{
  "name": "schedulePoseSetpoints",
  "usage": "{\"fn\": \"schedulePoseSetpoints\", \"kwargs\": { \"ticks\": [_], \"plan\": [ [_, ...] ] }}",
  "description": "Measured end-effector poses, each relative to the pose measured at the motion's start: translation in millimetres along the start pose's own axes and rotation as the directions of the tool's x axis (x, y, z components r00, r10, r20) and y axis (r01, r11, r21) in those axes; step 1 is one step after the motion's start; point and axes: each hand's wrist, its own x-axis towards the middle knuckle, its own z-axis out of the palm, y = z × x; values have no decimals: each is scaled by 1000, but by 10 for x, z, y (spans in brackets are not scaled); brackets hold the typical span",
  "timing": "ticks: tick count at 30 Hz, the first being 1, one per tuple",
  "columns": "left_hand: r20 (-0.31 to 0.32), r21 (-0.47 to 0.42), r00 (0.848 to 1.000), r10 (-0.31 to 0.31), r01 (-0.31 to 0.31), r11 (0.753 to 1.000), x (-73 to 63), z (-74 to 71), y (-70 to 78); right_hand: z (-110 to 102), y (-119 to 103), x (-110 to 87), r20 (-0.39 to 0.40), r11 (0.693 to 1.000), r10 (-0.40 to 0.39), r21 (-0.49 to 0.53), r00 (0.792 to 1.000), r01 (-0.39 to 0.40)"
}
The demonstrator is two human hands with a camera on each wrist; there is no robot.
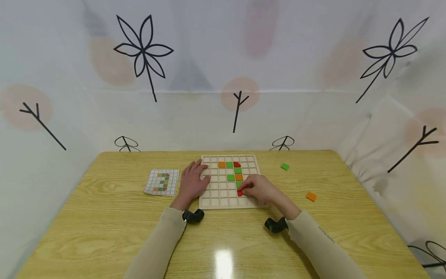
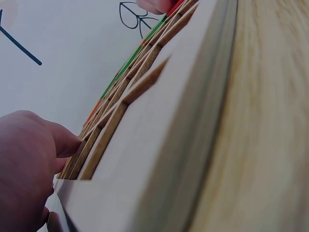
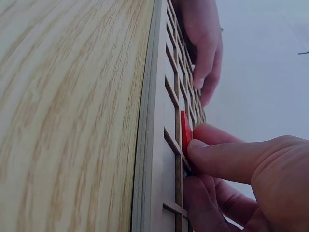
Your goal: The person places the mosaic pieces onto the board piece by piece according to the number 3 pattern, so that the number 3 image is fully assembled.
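Note:
A wooden grid board (image 1: 204,206) lies on the table with orange, green and red tiles in several of its squares. My left hand (image 1: 192,180) rests on the board's left edge, fingers spread. With thumb and fingers, my right hand (image 1: 258,188) pinches a red tile (image 3: 185,131), which stands tilted at a square in the lower part of the grid in the right wrist view. Just above it sits a green tile (image 1: 239,184), partly covered by the fingers. Near the top, another red tile (image 1: 237,164) with a rounded corner lies beside a green tile (image 1: 229,164) and an orange tile (image 1: 221,164).
Left of the board lies a paper card (image 1: 149,187) printed with a grid of coloured squares. To the right, a loose green tile (image 1: 285,166) and a loose orange tile (image 1: 311,196) lie on the wooden table (image 1: 115,232). A patterned white curtain (image 1: 195,116) hangs behind.

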Motion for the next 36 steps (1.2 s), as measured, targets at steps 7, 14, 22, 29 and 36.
{"fn": "schedulePoseSetpoints", "kwargs": {
  "ticks": [7, 14, 22, 29, 36],
  "plan": [
    [-1, 6, 1000, -7, 7, 1000, 6, 7, -14, 13, -4, 27, -5, 999, 31, -15, 1000, -31],
    [-7, 8, 1000, -3, 3, 1000, -3, -6, -1, 8, -5, 46, -3, 999, 48, -19, 999, -48],
    [-5, 4, 1000, -2, 2, 1000, 0, -4, 5, -50, -1, -8, -23, 999, 44, 27, 999, -44],
    [1, 9, 1000, -7, 7, 1000, 0, 8, 6, -122, 43, -58, -91, 999, 29, 23, 995, -27],
    [-1, 1, 1000, -3, 3, 1000, 0, 7, 0, -248, 188, -129, -130, 993, 95, 75, 987, -86]
  ]
}}
